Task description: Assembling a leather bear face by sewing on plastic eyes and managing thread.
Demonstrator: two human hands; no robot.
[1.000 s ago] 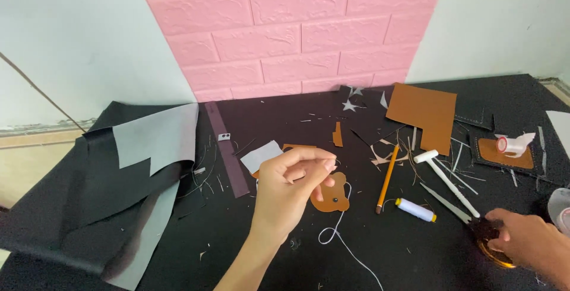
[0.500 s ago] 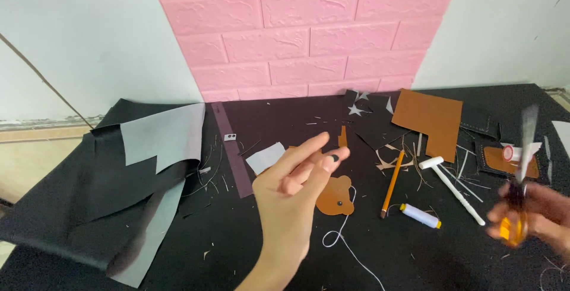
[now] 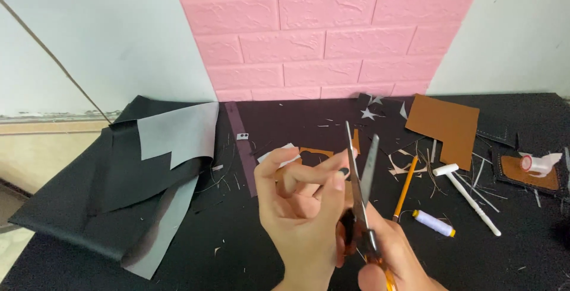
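The step in hand looks like a snip: the right hand [image 3: 380,261] grips the orange-handled steel scissors [image 3: 361,190], blades slightly parted and pointing to 12 o'clock. The left hand [image 3: 300,208] is raised just at 9 o'clock of the blades, thumb and forefinger pinched shut; whatever thin thing they hold is too small to tell. Behind, at 12 o'clock on the black tabletop [image 3: 285,125], lies a brown leather cutout [image 3: 314,154]; a yellow pencil [image 3: 405,187] and 1 white thread spool [image 3: 433,223] sit at 3 o'clock.

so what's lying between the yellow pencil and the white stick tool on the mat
Head view: between the yellow pencil and the white stick tool lie only thin scraps on bare black mat.
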